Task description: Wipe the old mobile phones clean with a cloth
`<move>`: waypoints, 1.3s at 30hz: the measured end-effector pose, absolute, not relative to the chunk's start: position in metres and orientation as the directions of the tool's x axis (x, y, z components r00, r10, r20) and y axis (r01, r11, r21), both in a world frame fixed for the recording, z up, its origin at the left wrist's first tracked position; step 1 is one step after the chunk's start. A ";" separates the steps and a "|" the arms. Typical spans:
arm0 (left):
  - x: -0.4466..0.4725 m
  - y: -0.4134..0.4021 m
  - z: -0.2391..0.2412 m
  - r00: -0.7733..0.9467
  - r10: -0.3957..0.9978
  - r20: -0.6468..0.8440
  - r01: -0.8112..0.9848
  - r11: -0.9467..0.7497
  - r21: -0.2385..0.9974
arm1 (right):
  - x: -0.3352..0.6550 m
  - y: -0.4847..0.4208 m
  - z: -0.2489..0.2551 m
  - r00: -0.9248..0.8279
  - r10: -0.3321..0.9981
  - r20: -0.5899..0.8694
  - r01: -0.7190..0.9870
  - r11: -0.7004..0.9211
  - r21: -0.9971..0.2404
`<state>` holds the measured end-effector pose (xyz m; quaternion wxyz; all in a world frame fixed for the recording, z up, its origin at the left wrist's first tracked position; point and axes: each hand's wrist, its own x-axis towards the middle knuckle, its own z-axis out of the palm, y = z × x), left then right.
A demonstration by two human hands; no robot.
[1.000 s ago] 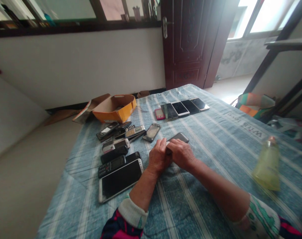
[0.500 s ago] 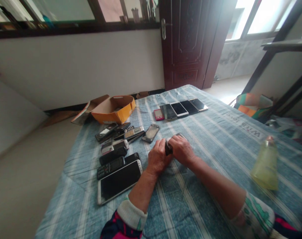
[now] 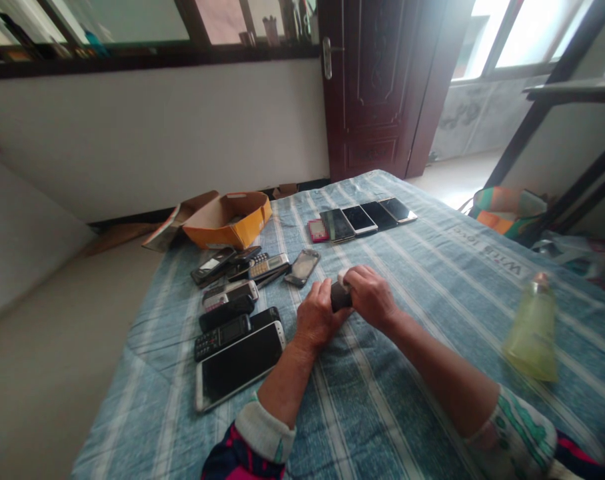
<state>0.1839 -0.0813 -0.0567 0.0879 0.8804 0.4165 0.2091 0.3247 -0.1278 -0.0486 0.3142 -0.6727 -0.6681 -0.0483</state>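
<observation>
My left hand (image 3: 314,317) is closed around one end of a small dark phone (image 3: 340,297), most of which the fingers hide. Against the phone's other end is my right hand (image 3: 371,297), its fingers pinched on a scrap of white cloth or tissue (image 3: 341,277). Just beyond both hands lies a grey phone with a pale face (image 3: 303,268). Left of my left wrist, a large white-framed phone (image 3: 241,365) rests flat beside a black keypad phone (image 3: 222,337). Farther up is a heap of old phones (image 3: 268,265), several overlapping.
An open orange cardboard box (image 3: 227,230) stands at the far left edge of the striped cloth (image 3: 422,413). Several flat phones (image 3: 360,220) lie in a row at the back, beside a small pink-edged item (image 3: 318,230). A spray bottle with yellow liquid (image 3: 531,333) is at the right.
My right hand has shifted slightly right along the phone. More of the phone's dark surface and the white cloth or tissue now show between the hands. The left hand has stayed put.
</observation>
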 end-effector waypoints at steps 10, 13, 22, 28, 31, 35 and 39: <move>0.183 -0.082 -0.054 0.577 0.778 0.247 0.712 -0.628 0.313 | 0.307 -0.134 -0.047 0.016 0.928 0.373 0.937 0.117 -0.330; 0.185 -0.083 -0.053 0.552 0.798 0.242 0.741 -0.602 0.296 | 0.304 -0.137 -0.047 -0.012 0.921 0.389 0.914 0.168 -0.369; 0.183 -0.081 -0.055 0.575 0.778 0.252 0.711 -0.628 0.316 | 0.337 -0.129 -0.055 0.230 0.838 0.496 0.925 -0.030 -0.379; 0.184 -0.081 -0.055 0.573 0.779 0.257 0.717 -0.628 0.304 | 0.306 -0.137 -0.055 0.095 0.904 0.417 0.922 0.079 -0.380; 0.184 -0.081 -0.056 0.569 0.777 0.270 0.723 -0.629 0.286 | 0.303 -0.138 -0.053 0.100 0.905 0.413 0.886 0.107 -0.450; 0.184 -0.080 -0.058 0.575 0.765 0.290 0.701 -0.643 0.308 | 0.325 -0.131 -0.053 0.228 0.848 0.478 0.872 0.041 -0.488; 0.183 -0.080 -0.058 0.581 0.764 0.280 0.695 -0.645 0.318 | 0.335 -0.129 -0.056 0.257 0.840 0.478 0.897 -0.023 -0.441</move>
